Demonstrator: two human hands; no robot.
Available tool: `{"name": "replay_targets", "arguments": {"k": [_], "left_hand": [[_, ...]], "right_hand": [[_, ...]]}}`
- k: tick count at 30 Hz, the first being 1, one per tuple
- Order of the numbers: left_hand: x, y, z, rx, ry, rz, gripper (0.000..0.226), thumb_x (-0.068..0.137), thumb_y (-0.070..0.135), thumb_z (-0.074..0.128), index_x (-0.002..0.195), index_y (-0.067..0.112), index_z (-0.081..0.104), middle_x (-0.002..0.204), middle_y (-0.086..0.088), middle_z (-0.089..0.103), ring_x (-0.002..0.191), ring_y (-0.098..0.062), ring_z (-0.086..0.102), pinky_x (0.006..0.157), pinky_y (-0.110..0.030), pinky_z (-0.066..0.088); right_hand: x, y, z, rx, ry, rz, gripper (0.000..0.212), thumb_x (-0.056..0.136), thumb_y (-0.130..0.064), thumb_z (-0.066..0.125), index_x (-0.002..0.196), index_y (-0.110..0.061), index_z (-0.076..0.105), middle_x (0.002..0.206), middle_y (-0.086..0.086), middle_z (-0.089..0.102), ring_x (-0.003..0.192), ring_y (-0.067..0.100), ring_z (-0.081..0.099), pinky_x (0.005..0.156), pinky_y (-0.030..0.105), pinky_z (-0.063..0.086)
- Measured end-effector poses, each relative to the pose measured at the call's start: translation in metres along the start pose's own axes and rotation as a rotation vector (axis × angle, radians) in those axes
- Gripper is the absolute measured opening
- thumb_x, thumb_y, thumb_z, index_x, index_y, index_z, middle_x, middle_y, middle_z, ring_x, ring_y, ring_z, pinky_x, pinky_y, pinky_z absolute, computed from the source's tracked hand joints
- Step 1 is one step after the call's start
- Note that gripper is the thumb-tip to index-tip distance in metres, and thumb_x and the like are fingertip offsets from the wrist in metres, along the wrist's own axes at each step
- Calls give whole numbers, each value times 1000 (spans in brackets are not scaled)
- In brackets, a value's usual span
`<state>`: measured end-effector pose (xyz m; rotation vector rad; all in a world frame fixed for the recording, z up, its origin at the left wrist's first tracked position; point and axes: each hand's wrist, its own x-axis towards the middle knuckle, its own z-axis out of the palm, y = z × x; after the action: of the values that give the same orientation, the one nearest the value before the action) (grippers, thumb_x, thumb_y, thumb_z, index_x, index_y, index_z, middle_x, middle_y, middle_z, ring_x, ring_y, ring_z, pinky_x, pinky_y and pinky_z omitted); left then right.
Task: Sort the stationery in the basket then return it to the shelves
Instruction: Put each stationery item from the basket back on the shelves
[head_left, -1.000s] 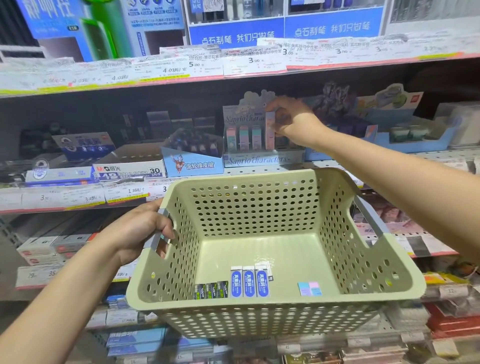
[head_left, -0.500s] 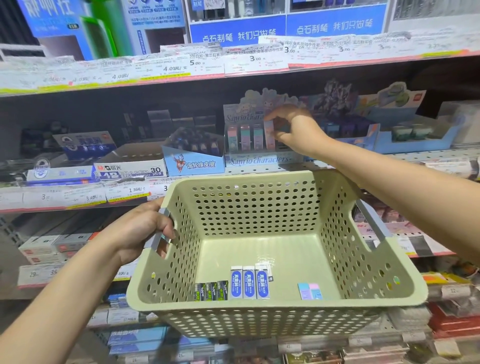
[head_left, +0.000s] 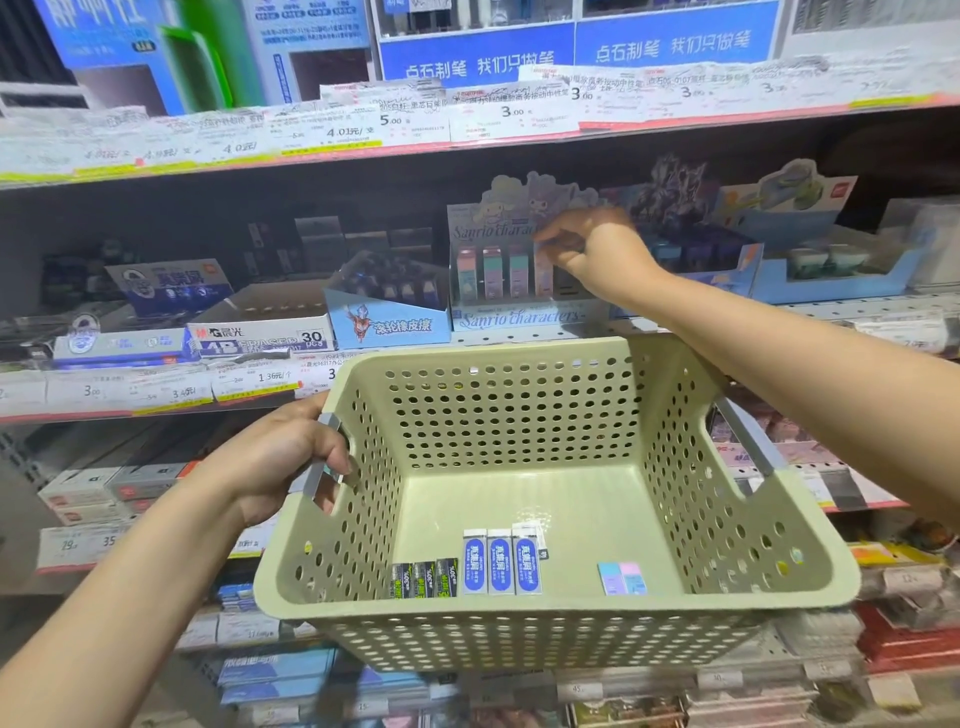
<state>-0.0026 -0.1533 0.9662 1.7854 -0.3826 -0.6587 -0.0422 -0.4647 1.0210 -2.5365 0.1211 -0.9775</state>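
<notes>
Shelving with price labels along its front edge occupies the left of the view; on it sit a blue eraser carton and a white box marked 4B eraser, 30 pcs. Left hand is clenched round the grey handle on the left wall of the pale green perforated basket, fingers wrapped over the bar, holding the basket out before the shelves and tilted toward the camera.

Basket contents lie along the near wall of the floor in three groups. Three small black erasers sit side by side at left. Touching or just beside them are three white erasers with blue labels, also side by side. Apart from these, further right, lie two small pastel erasers, one blue-lilac and one pink, edges together.

Behind the basket, on the middle shelf, a blue display box with a cartoon figure stands left of a Sanrio characters display tray. That tray holds a row of upright pastel erasers. Right hand reaches over the basket's far rim to the tray, fingers curled down and pinching the top of the rightmost upright pastel eraser, which stands in the row. Whether the eraser's base rests on the tray cannot be told.

Right of the tray stand a dark blue display box and a light blue tray of round items. The basket's right grey handle is unheld.
</notes>
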Motion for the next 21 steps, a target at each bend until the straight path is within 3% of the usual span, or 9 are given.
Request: {"name": "replay_targets", "arguments": {"k": [5,8,10,16,21], "left_hand": [[1,-1,-1,-1,-3,-1,50,44,-7,47,90,8,58,60,-13,57,40,-23,54,32,-24,41],[1,0,0,10,-7,1,39,60,-13,49,92,8,58,63,-14,56,39,-22,53,32,-22,41],[3,-1,-1,22,-8,-1,39,70,-20,39,91,8,58,59,-13,56,36,-21,51,33,-21,41],[2,-1,-2,15,-8,-17,46,50,-9,49,91,9,59,73,-17,55,52,-30,52,34,-24,42],[3,-1,-2,42,-14,-1,43,72,-21,35,91,10,58,64,-14,55,43,-24,52,34,-22,41]], "right_hand": [[-3,-1,-1,-19,-1,-12,22,90,-7,55,109,-4,68,109,12,69,100,24,65,86,17,43],[-5,-1,0,-68,-23,-30,24,90,-5,55,110,-4,68,112,10,68,103,21,64,88,13,39],[-7,0,1,-89,-28,-43,24,89,-7,58,111,-4,68,115,9,68,107,19,62,92,13,37],[-4,3,1,-110,-40,-90,24,88,-8,61,110,-2,68,117,12,67,110,21,61,96,15,37],[-3,5,-7,-163,-103,-94,26,92,-11,54,114,-7,67,119,9,65,111,24,58,95,24,41]]}}
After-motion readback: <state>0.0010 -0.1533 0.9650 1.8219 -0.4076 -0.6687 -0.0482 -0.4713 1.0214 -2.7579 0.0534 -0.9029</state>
